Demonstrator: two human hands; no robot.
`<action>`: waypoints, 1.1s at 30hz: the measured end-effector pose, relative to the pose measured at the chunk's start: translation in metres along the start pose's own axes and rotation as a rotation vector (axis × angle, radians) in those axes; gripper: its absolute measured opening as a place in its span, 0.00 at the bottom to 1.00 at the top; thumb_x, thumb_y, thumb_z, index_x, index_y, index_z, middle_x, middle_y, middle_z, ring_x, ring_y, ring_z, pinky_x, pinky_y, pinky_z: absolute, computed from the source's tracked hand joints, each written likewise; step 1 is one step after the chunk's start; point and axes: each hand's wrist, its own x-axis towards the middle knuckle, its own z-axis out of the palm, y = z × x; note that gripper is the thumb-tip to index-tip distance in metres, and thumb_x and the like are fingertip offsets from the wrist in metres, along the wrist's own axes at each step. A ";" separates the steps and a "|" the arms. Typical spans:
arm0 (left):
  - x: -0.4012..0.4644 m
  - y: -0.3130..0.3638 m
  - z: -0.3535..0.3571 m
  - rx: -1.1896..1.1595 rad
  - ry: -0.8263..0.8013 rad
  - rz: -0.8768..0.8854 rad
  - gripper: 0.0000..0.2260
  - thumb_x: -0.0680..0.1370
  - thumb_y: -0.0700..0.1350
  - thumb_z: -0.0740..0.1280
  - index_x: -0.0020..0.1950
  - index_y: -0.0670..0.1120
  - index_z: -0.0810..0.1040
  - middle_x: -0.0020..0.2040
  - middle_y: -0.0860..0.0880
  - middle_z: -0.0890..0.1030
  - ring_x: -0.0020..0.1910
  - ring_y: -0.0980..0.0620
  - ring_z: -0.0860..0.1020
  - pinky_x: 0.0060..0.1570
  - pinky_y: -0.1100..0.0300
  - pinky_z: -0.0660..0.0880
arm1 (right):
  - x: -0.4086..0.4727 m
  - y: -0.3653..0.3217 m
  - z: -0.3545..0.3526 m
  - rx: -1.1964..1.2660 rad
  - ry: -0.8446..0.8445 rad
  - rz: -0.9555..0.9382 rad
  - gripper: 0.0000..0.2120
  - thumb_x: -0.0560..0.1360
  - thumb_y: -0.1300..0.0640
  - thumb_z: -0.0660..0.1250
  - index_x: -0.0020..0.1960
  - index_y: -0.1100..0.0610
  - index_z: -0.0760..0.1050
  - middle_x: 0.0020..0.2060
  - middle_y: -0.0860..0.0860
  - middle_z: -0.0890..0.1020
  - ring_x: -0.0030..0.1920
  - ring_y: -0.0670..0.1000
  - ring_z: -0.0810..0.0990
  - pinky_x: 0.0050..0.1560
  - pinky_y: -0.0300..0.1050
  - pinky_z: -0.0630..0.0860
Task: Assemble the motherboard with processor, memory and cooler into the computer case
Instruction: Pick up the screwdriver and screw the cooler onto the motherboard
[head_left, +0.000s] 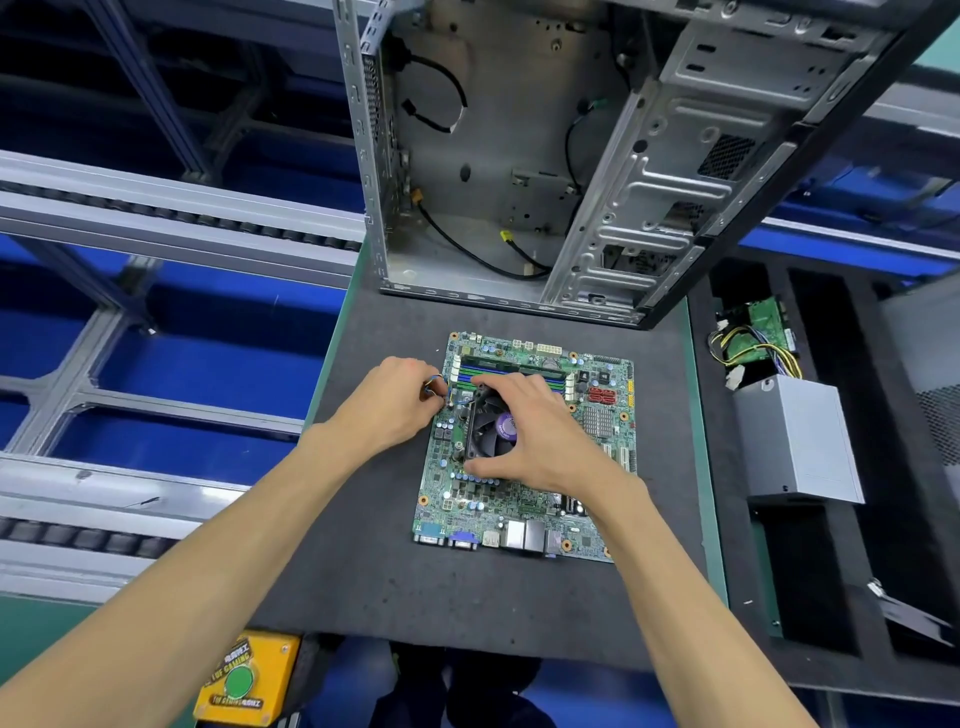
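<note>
Head view: case (519, 156) holds loose cables only; left grip (395, 405) pinches fan wire (434, 387), right grip (535, 431) clasps cooler (485, 431).

A dark mat (467, 597) has bare room in front of and left of the board (524, 499). Both hands, left (395, 410) and right (540, 441), cover the board's middle around the cooler (485, 426). Behind the board, a strip of mat lies before the open case (519, 156), where loose cables (467, 244) cross the floor. Right, a grey box (800, 441) and wires (753, 343) fill a tray.
</note>
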 end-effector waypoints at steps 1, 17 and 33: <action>0.002 0.002 -0.001 0.022 -0.014 -0.002 0.03 0.76 0.43 0.70 0.47 0.48 0.84 0.46 0.49 0.85 0.43 0.48 0.79 0.46 0.56 0.74 | 0.000 0.000 0.000 -0.002 0.000 0.001 0.46 0.67 0.37 0.77 0.78 0.47 0.60 0.68 0.44 0.69 0.68 0.48 0.63 0.72 0.54 0.62; 0.016 0.016 -0.048 0.161 -0.315 0.011 0.20 0.74 0.32 0.63 0.64 0.48 0.78 0.57 0.47 0.77 0.59 0.46 0.76 0.60 0.54 0.72 | -0.007 0.014 -0.017 0.712 0.250 0.163 0.22 0.82 0.43 0.62 0.74 0.48 0.70 0.67 0.41 0.75 0.66 0.37 0.72 0.64 0.35 0.68; -0.012 0.053 0.037 0.340 0.016 0.528 0.45 0.68 0.72 0.66 0.78 0.48 0.61 0.64 0.49 0.72 0.62 0.47 0.70 0.62 0.52 0.65 | -0.034 0.070 0.043 -0.004 0.651 0.468 0.21 0.83 0.58 0.59 0.75 0.58 0.68 0.76 0.58 0.65 0.79 0.57 0.58 0.79 0.58 0.54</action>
